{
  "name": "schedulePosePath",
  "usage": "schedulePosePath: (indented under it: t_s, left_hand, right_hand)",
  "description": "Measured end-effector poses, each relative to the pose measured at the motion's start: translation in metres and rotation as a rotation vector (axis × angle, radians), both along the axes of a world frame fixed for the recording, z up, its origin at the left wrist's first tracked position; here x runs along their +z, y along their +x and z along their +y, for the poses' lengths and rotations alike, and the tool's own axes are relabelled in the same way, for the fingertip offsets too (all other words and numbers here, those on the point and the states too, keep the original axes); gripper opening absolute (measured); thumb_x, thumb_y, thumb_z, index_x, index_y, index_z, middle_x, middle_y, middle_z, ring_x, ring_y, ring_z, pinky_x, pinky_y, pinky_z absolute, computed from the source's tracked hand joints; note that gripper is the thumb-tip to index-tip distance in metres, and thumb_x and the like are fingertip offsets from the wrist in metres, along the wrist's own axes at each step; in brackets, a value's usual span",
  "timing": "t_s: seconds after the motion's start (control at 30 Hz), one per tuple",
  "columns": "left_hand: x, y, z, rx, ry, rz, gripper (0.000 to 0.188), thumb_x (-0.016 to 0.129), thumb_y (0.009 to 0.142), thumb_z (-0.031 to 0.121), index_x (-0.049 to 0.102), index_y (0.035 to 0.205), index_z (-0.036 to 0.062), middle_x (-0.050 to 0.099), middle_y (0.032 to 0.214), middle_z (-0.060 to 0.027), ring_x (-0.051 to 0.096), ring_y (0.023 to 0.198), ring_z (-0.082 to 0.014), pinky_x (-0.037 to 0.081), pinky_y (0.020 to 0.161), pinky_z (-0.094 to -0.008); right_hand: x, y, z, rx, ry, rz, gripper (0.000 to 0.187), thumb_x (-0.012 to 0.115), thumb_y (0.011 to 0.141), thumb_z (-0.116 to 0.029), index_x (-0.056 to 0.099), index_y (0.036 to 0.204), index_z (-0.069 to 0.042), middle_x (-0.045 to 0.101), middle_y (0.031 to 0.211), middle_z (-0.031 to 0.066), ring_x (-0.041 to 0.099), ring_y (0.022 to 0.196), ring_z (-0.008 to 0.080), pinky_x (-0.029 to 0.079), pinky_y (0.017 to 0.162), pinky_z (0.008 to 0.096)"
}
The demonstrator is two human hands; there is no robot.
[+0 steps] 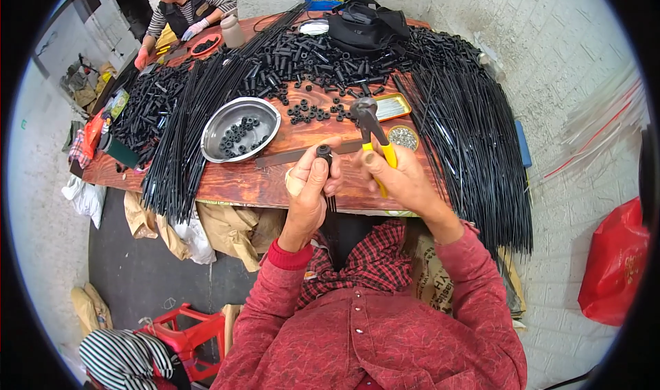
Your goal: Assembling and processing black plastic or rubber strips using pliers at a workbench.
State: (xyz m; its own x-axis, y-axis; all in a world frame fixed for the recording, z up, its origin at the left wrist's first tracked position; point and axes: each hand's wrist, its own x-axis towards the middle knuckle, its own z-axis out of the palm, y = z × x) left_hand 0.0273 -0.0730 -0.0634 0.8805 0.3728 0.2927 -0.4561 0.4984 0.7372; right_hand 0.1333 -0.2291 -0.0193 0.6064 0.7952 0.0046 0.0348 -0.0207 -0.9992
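Observation:
Upright in my left hand (306, 187) is a black plastic fitting (324, 153) with a round top, the fingers closed around it. Thin dark strands show below that hand. My right hand (405, 177) grips end-cutting pincers (368, 117) by their yellow handles, with the dark head pointing up and away. The pincers are apart from the fitting. Small black rings (306, 111) lie scattered on the table beyond my hands. A yellow tray (407, 101) with thin pale pins and a round dish (402, 137) of small metal bits sit behind the pincers.
A steel bowl (206, 132) holds more black rings. Bundles of black rods (474, 156) hang over the front edge of the red wooden table (240, 190). Black tubes (295, 56) are heaped behind, near a black bag (368, 29). A gloved co-worker (189, 12) sits at the far left.

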Motion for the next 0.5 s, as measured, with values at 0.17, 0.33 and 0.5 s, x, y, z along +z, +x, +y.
schedulePosePath:
  t_s: [0.17, 0.33, 0.5]
  left_hand:
    - [0.002, -0.002, 0.001, 0.018, 0.083, -0.005, 0.045, 0.055, 0.107, 0.030, 0.051, 0.140, -0.0014, 0.050, 0.087, 0.0006, 0.039, 0.064, -0.0045, 0.035, 0.057, -0.0212]
    - [-0.001, -0.001, -0.004, 0.157, 0.291, 0.060, 0.037, 0.050, 0.109, 0.026, 0.051, 0.136, 0.0010, 0.048, 0.081, 0.0011, 0.038, 0.062, -0.0041, 0.035, 0.055, -0.0208]
    - [-0.004, 0.005, -0.014, 0.322, 0.504, 0.075, 0.030, 0.045, 0.111, 0.024, 0.052, 0.130, 0.0022, 0.045, 0.075, 0.0022, 0.037, 0.059, -0.0036, 0.033, 0.052, -0.0210]
  right_hand:
    - [0.024, 0.005, -0.028, 0.234, -0.299, -0.146, 0.035, 0.057, 0.105, -0.035, 0.062, 0.090, -0.004, 0.061, 0.072, 0.0004, 0.060, 0.062, 0.0098, 0.049, 0.057, 0.0276]
    - [0.038, 0.008, -0.036, 0.287, -0.453, -0.421, 0.035, 0.057, 0.104, -0.034, 0.062, 0.091, -0.002, 0.067, 0.072, 0.0097, 0.067, 0.065, 0.0211, 0.052, 0.061, 0.0372]
    - [0.054, 0.007, -0.033, 0.272, -0.523, -0.637, 0.035, 0.059, 0.102, -0.035, 0.064, 0.092, -0.002, 0.068, 0.074, 0.0148, 0.069, 0.070, 0.0320, 0.052, 0.066, 0.0443]
